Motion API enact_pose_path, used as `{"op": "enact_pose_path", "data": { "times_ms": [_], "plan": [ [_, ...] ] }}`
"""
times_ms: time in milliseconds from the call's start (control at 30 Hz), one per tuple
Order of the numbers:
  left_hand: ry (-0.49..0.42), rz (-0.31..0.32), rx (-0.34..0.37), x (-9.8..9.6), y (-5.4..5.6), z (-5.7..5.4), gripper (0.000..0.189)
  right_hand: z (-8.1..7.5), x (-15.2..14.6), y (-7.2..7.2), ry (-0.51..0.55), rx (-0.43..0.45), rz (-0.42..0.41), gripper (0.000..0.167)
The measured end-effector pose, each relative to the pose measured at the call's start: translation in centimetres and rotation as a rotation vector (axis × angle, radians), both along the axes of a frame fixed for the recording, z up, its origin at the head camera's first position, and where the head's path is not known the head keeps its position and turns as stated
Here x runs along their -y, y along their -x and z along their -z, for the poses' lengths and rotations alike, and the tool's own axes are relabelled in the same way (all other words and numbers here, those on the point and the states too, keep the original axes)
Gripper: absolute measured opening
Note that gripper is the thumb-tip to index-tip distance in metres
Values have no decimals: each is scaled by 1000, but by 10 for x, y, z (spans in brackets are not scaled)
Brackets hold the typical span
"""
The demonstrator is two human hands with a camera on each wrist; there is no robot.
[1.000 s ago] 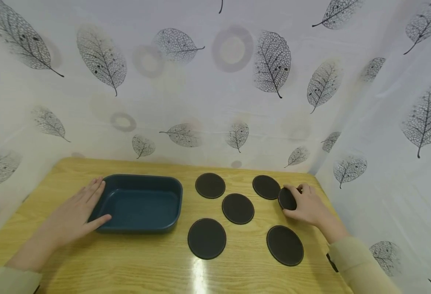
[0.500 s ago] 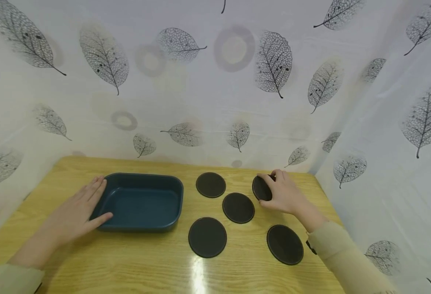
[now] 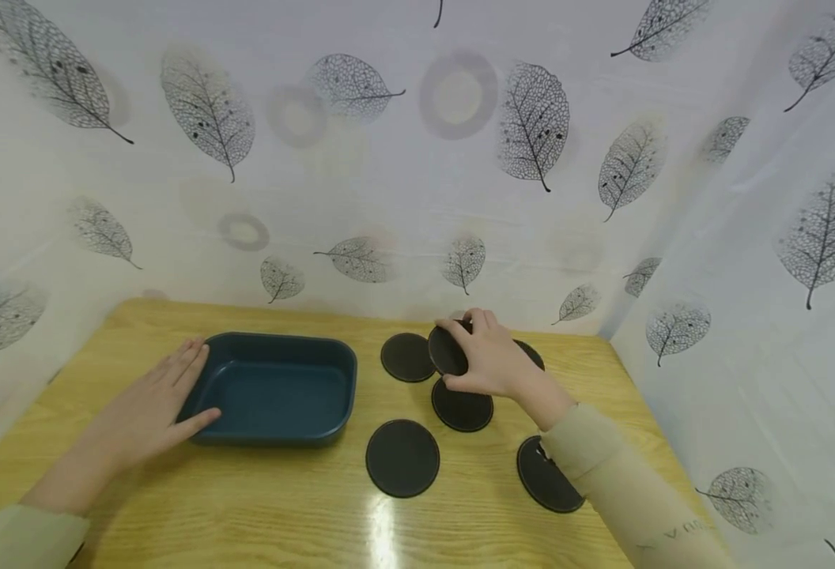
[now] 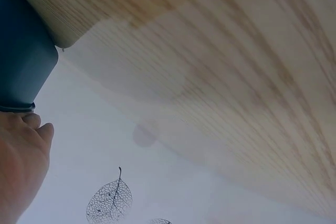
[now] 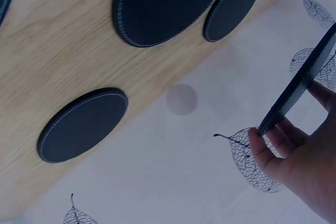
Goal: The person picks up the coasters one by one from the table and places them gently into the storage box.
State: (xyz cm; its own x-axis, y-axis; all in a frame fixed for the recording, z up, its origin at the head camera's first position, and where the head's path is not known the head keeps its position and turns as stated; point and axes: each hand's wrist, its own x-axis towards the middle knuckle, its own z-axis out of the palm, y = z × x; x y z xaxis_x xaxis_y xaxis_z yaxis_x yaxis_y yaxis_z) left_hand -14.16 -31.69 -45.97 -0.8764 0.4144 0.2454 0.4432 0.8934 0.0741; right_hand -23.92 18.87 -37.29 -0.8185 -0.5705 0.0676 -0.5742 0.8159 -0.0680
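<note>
My right hand [image 3: 492, 357] pinches a round black coaster [image 3: 446, 352] by its edges, raised above the table. The right wrist view shows this coaster [image 5: 296, 87] nearly edge-on, thumb on one side and fingers on the other. In the head view it overlaps a back coaster [image 3: 405, 359] and a middle coaster [image 3: 462, 409]. My left hand [image 3: 150, 411] rests along the left rim of a dark blue rectangular baking dish [image 3: 275, 395], fingers straight and thumb over the near left corner. Nothing lies inside the dish.
More black stitched coasters lie flat on the wooden table [image 3: 247, 506]: one near the front [image 3: 402, 458], one at the right [image 3: 542, 478] partly under the sleeve, and a back-right coaster [image 3: 531, 352] mostly behind my right hand. A leaf-patterned curtain [image 3: 389, 190] stands behind.
My right hand has lifted the coaster from the far right and carried it left, over the back-right coaster, towards the dish. The left hand stays on the dish rim.
</note>
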Motion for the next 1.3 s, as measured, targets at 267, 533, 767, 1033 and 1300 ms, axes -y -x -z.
{"op": "enact_pose_path", "data": {
  "times_ms": [267,533,767,1033,1300],
  "plan": [
    [4,-4,16,1,0,0,101,-12,52,4,-44,-1,-63,90],
    [6,-15,36,0,-1,-3,101,-16,100,6,-40,2,-160,93],
    [5,-18,22,1,0,-1,101,-15,144,-1,-140,-34,-208,95],
    [13,-10,-5,1,0,0,102,2,182,-7,-176,-65,-282,94],
    [7,-21,19,1,-1,-3,102,18,206,-14,-247,-53,-292,95]
  ]
}}
